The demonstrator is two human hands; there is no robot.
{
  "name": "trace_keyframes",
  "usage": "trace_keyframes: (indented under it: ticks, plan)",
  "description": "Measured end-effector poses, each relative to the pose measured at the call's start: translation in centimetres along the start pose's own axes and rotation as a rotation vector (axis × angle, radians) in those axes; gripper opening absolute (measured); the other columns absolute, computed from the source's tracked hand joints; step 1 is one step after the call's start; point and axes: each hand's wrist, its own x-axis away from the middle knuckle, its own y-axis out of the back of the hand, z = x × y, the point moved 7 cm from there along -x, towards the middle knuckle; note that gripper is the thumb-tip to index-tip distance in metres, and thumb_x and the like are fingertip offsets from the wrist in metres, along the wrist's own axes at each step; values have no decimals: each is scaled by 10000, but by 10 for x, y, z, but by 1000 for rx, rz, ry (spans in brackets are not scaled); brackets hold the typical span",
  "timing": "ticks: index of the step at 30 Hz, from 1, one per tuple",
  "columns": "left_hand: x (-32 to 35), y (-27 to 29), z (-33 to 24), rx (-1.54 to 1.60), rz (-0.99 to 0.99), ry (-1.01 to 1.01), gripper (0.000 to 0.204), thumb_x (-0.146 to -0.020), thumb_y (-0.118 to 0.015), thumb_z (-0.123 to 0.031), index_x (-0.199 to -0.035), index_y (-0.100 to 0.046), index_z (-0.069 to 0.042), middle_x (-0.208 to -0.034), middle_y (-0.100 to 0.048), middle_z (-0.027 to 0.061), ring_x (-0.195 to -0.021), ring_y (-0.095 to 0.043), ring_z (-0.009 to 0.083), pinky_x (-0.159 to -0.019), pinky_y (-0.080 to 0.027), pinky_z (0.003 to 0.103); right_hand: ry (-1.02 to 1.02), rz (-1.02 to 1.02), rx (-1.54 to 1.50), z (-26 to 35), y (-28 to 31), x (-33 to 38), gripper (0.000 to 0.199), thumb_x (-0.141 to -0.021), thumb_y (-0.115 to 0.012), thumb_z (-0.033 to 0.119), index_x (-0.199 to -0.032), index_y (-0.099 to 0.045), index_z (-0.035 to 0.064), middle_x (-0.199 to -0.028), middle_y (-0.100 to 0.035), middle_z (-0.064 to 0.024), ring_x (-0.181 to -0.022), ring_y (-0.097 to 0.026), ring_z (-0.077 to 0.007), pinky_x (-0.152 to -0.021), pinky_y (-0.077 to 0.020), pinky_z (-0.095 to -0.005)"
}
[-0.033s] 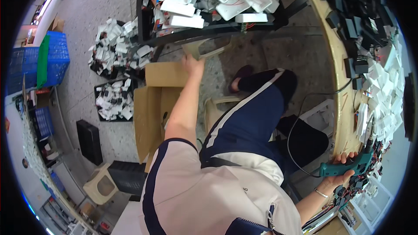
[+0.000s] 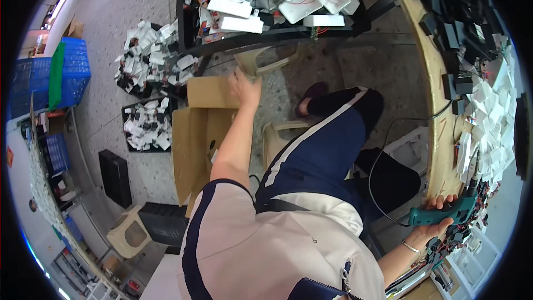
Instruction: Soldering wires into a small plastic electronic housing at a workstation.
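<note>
My left hand (image 2: 244,88) reaches forward beside the flap of an open cardboard box (image 2: 186,139). Its fingers look somewhat apart, close to a beige plastic stool or chair (image 2: 249,65); whether they touch it I cannot tell. No held object shows in them. At the right, my right hand (image 2: 430,225) is wrapped round the green body of a corded electric screwdriver (image 2: 444,213), beside the wooden bench edge. The tool's front end points away, toward a heap of white plastic housings (image 2: 488,128). A dark cable loops from its rear end over the bench edge.
A black crate (image 2: 269,38) piled with white housings and red wires stands ahead. Left on the floor are two more heaped containers, including a black tray (image 2: 133,143). Black plastic parts (image 2: 449,33) cover the far bench (image 2: 438,175). Blue crates (image 2: 75,72) stand far left.
My left hand's fingers look a little more spread beside the box flap. The whole view has shifted slightly; my right hand keeps its grip on the screwdriver.
</note>
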Motion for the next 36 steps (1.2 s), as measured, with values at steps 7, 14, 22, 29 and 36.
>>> trace_keyframes:
  ticks: [7,14,22,29,36]
  plan:
    - [80,19,105,-346,139,366,810,-608,-710,-254,-1238,-244,-50,-1205,-365,198,-1142,-346,319,-862,-335,443,-28,21,-1,-3,0,-7,650,-668,-717,232,-1159,-351,15,-1026,-436,-43,-765,-414,-145,-722,-361,-270]
    - [79,-12,217,-134,689,545,364,-662,-606,-113,-996,-509,-6,-914,-576,178,-901,-556,303,-767,-447,369,-21,-7,0,-4,-4,-5,646,-663,-725,222,-1145,-352,9,-1012,-445,-55,-748,-424,-153,-707,-364,-271]
    - [103,40,136,-462,654,-20,152,-716,-505,-105,-822,-586,-30,-850,-593,159,-764,-580,329,-683,-464,403,11,-6,20,1,0,-3,631,-662,-724,215,-1134,-365,0,-1010,-425,-49,-764,-408,-156,-742,-358,-275]
    - [154,79,67,-456,623,-408,200,-691,-467,-37,-870,-555,-26,-777,-571,137,-719,-580,300,-619,-468,368,-3,5,39,-1,6,-3,672,-646,-732,265,-1143,-364,1,-1014,-427,-48,-767,-415,-155,-735,-349,-293]
    - [191,128,49,-141,571,-641,364,-625,-491,28,-987,-522,1,-926,-540,152,-874,-527,302,-748,-439,365,-23,17,36,-3,11,-2,698,-647,-728,286,-1160,-351,1,-1005,-419,-47,-774,-408,-159,-752,-333,-312]
